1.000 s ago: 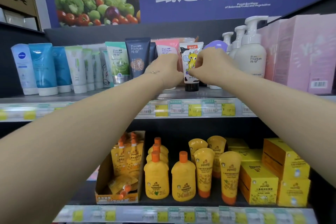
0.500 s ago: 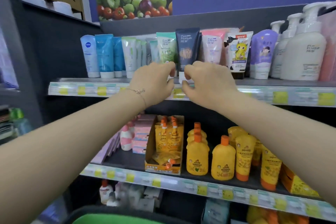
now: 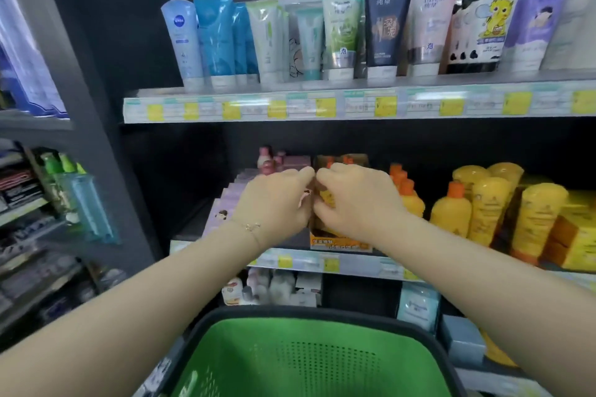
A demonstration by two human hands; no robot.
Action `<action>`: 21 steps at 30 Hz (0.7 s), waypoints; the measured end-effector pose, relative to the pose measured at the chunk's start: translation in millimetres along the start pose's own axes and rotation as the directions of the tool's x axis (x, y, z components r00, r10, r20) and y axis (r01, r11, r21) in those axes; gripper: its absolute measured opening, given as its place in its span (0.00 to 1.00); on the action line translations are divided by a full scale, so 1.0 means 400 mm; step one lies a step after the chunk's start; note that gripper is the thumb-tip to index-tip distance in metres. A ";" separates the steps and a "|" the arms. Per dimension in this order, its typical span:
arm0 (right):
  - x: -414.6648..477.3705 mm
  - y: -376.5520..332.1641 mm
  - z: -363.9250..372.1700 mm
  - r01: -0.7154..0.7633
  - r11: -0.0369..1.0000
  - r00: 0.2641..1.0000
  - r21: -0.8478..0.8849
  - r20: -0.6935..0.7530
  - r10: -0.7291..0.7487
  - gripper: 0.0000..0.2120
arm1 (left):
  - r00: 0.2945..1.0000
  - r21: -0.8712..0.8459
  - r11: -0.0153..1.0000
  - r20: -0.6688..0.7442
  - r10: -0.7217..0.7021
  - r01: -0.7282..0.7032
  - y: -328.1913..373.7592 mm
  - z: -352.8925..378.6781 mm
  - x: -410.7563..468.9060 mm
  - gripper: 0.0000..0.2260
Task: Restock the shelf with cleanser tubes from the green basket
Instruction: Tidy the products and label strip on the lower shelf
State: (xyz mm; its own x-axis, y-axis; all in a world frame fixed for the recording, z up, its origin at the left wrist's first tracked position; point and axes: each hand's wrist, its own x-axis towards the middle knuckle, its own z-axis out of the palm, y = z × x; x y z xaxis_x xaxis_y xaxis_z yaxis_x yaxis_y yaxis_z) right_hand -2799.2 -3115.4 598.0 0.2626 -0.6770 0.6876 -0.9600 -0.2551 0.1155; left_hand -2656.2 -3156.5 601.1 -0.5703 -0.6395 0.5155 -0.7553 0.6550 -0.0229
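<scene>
Curling fingers (image 3: pixel 301 173), apparently empty, cleanser tubes (image 3: pixel 388 22) well above

The left hand (image 3: pixel 277 203) and right hand (image 3: pixel 354 200) hover almost touching in front of an orange carton (image 3: pixel 338 240) on the middle shelf (image 3: pixel 361 264), fingers curled; whether they hold anything cannot be told. Cleanser tubes (image 3: pixel 342 29) stand upright in a row on the top shelf (image 3: pixel 290 108). The green basket (image 3: pixel 225 348) sits below the forearms.

Cleanser tubes (image 3: pixel 388 22) stand on the shelf (image 3: pixel 354 106); the basket (image 3: pixel 309 361) sits below, in front.
</scene>
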 end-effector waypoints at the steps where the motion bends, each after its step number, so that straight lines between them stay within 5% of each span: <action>1: -0.014 -0.015 0.016 -0.019 1.000 1.000 -0.003 0.021 0.019 0.08 | 1.000 -0.021 1.000 0.032 -0.002 0.003 -0.009 0.018 -0.019 0.08; 10: -0.169 -0.142 0.160 -0.139 0.990 0.957 0.021 0.262 0.129 0.09 | 0.957 -0.116 0.993 0.287 0.052 -0.019 -0.066 0.176 -0.184 0.10; 21: -0.358 -0.232 0.292 -0.375 0.923 0.665 -0.083 0.670 0.330 0.11 | 0.799 -0.232 0.973 0.585 0.142 -0.003 -0.048 0.381 -0.366 0.13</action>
State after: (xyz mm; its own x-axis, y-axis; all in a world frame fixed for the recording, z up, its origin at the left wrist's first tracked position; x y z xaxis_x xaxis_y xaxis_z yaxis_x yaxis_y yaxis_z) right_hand -2736.4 -3075.5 405.2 -0.0768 -0.9969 0.0153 -0.9929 0.0751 -0.0919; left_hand -2607.4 -3136.7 395.7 -0.7515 -0.6532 -0.0922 -0.6580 0.7323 0.1750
